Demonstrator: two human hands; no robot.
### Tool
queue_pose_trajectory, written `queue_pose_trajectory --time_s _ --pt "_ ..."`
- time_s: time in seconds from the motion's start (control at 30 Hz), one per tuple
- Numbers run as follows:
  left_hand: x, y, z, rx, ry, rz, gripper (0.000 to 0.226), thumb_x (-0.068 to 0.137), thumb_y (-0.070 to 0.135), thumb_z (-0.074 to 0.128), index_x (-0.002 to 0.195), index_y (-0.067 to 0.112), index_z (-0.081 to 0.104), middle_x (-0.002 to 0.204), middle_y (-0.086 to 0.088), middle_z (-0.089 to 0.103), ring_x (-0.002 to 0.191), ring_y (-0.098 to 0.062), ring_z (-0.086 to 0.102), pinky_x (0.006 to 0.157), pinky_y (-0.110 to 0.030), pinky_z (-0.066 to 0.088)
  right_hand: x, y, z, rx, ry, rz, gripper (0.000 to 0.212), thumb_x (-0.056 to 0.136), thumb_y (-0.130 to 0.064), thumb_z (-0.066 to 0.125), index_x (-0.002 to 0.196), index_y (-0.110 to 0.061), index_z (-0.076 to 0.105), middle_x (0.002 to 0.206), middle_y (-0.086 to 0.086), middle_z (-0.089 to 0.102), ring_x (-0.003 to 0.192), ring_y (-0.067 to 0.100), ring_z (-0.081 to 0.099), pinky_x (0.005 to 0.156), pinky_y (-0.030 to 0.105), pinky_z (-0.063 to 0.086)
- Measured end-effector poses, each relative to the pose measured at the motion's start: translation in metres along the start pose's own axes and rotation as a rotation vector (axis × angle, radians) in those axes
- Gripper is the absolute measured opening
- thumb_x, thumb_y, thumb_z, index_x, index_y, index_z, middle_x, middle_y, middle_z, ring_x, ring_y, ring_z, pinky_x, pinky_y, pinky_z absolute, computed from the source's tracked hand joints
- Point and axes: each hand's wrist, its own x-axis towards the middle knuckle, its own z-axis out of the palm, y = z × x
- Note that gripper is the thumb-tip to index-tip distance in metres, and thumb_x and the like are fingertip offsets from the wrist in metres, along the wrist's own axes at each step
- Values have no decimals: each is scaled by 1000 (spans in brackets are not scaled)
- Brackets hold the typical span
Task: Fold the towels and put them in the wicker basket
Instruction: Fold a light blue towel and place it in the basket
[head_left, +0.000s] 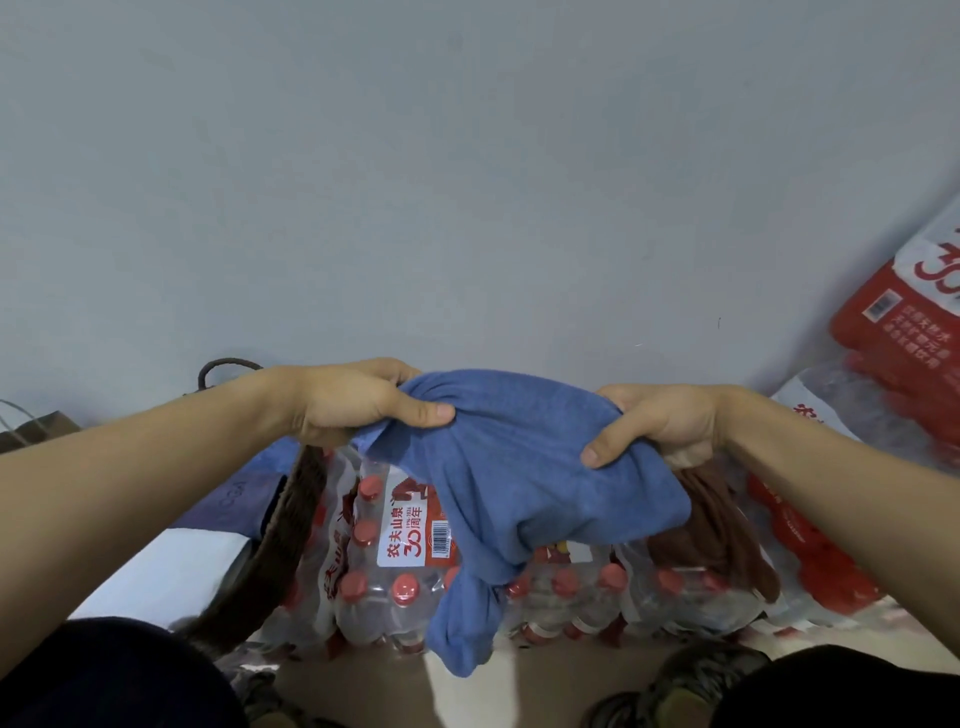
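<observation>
A crumpled blue towel (524, 488) hangs in the air in front of me, its lower end drooping to about knee height. My left hand (353, 400) grips its upper left edge, thumb on top. My right hand (654, 426) grips the upper right edge the same way. A brown towel (722, 525) lies bunched on the packs of bottles below my right hand. The dark wicker basket (280, 540) stands at lower left under my left forearm; only its rim and side show.
Shrink-wrapped packs of red-capped water bottles (395, 571) lie on the floor under the towel. More red packs (904, 306) are stacked at the right against the grey wall. A paper bag (36, 431) stands at far left. My dark-clothed knees fill the bottom corners.
</observation>
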Motion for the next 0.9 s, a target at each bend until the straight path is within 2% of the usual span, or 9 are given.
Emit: queue_pose_trajectory --time_s 0.17,0.27,0.3,0.4,0.5,0.57,0.73,0.83,0.9 --pt "4 6 2 -229 32 114 21 86 14 59 100 1 68 99 -14 73 84 -22 72 68 -27 57 -4 -2 -3 123 -95 -23 30 87 5 52 115 13 57 109 25 66 97 34 68 86 39 57" --pt "1 8 5 -111 -6 65 18 87 21 62 85 5 70 69 -7 69 50 -16 61 44 -21 45 -8 -1 -3 110 -178 -20 29 88 9 52 116 14 55 105 23 69 95 31 70 79 34 58" --pt "0 8 5 -43 -15 36 21 86 25 66 84 5 69 66 -7 67 47 -18 58 46 -22 44 -9 0 -3 88 -194 -14 32 87 9 55 119 15 53 105 22 69 94 30 70 78 33 58" --pt "-3 9 2 97 -53 -49 33 85 29 72 97 -1 69 88 -16 73 74 -33 69 71 -39 54 -11 4 -3 26 -218 6 34 85 11 57 119 12 54 105 19 70 93 26 71 78 32 59" --pt "-3 6 1 195 -71 -118 36 85 30 70 108 2 69 106 -14 73 99 -31 70 91 -43 55 -11 7 -5 -13 -189 44 32 84 13 56 116 11 56 100 18 70 89 26 72 75 32 59" --pt "0 0 2 257 -49 -146 36 86 33 71 112 7 69 111 -10 73 105 -29 69 99 -47 51 -10 8 -4 -40 -173 70 28 84 10 59 113 10 58 99 18 70 88 26 71 75 32 59" --pt "10 -13 -2 417 88 -129 36 82 43 73 103 14 73 99 -2 76 95 -20 72 92 -42 55 -3 18 -8 -97 -4 126 31 85 5 67 115 10 61 111 23 69 96 30 69 81 35 59" --pt "14 -24 -14 580 159 -129 34 76 50 76 88 18 71 84 3 74 81 -15 70 76 -32 57 4 30 -13 -133 132 149 31 85 4 69 115 8 63 117 24 67 103 33 68 89 41 57" --pt "18 -31 -21 555 214 -105 32 73 49 79 80 20 69 75 4 71 72 -14 67 68 -30 53 10 38 -17 -115 231 151 33 84 1 71 115 8 64 117 24 68 107 37 66 94 45 54"
